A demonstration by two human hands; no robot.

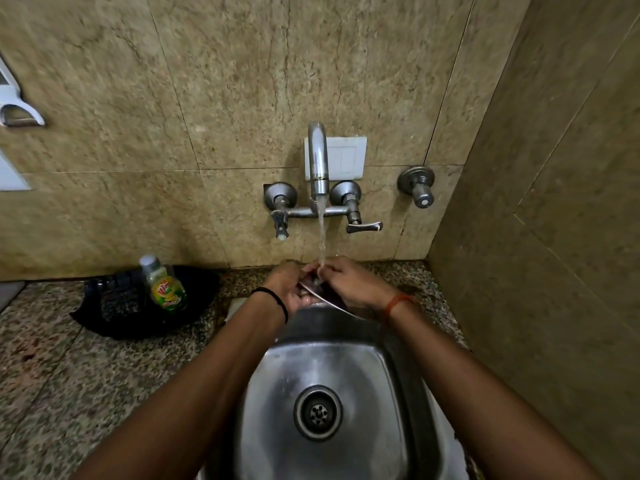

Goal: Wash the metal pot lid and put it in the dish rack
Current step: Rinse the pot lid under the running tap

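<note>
Both hands grip the metal pot lid (327, 300) under the running tap (318, 161): left hand (287, 284) and right hand (349, 284) grasping opposite edges above the steel sink (377, 368).

Head view, close, looking forward-down over sink (322, 375) toward tap (318, 161); edges seemingly wide-angle-warped

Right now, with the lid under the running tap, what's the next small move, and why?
Probably turn the metal pot lid a little under the stream. Both the left hand and the right hand grip it over the sink, and the water lands on one spot near the middle, so the rim looks unrinsed. The black dish rack can wait.
</note>
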